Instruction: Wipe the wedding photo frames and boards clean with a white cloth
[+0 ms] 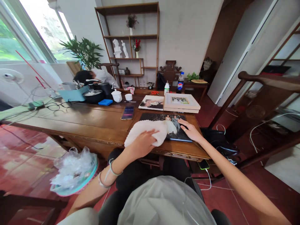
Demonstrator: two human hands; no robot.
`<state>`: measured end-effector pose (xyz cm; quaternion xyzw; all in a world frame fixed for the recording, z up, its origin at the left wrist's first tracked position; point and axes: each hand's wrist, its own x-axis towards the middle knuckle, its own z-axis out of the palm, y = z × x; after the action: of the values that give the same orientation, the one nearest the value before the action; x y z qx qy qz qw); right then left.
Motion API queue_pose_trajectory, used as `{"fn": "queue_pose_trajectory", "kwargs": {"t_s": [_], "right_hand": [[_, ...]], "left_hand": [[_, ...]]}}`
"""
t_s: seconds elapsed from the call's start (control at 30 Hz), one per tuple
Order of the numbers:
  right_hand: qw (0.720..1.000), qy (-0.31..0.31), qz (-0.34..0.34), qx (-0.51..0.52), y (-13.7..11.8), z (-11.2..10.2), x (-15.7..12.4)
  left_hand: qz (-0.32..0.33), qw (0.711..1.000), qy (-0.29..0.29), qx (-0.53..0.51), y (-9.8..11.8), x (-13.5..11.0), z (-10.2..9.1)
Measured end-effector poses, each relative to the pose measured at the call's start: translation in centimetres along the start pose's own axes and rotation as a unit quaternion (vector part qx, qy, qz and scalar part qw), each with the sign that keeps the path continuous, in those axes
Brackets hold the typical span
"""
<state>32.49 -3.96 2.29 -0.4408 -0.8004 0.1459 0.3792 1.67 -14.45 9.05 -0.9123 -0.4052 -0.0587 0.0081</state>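
Note:
My left hand (142,144) lies on top of a fluffy white cloth (134,131), its fingers stretched over the fabric. The cloth is bunched at the table's front edge and covers the left part of a dark wedding photo panel (182,135). That panel lies flat and shows a couple, one in a white dress. On its right side rests my right hand (191,131), open, fingertips touching the picture near the couple. A ring is on one finger.
Behind the panel lie a pale photo board (152,97) and a white framed picture (197,106). A phone (127,112), a white teapot (116,96) and a cola bottle (180,82) stand on the wooden table (105,122). A basket of plastic bags (90,181) sits on the floor. Another person (103,76) leans at the far side.

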Motion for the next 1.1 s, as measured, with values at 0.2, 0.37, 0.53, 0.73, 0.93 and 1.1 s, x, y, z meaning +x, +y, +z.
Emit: {"fn": "queue_pose_trajectory", "kwargs": {"t_s": [0.2,0.37,0.53,0.73,0.93,1.1], "right_hand": [[1.000,0.003,-0.002,-0.001,-0.1,0.0,0.0],[1.000,0.000,-0.001,-0.003,0.0,0.0,0.0],[1.000,0.004,-0.003,-0.006,0.0,0.0,0.0],[1.000,0.014,-0.009,-0.006,0.1,0.2,-0.1],[1.000,0.016,-0.011,-0.002,0.2,0.2,-0.1],[1.000,0.013,-0.008,-0.006,0.2,0.2,-0.1]], "left_hand": [[-0.034,0.999,0.027,0.026,-5.9,5.6,1.7],[-0.060,0.996,0.062,0.035,-9.3,10.0,2.4],[-0.086,0.994,0.028,0.056,-8.0,9.5,2.2],[-0.060,0.998,-0.020,0.026,-3.7,4.2,1.1],[0.044,0.998,-0.017,-0.036,2.4,-1.2,-0.1],[0.032,0.999,-0.001,-0.031,0.3,1.0,0.5]]}}
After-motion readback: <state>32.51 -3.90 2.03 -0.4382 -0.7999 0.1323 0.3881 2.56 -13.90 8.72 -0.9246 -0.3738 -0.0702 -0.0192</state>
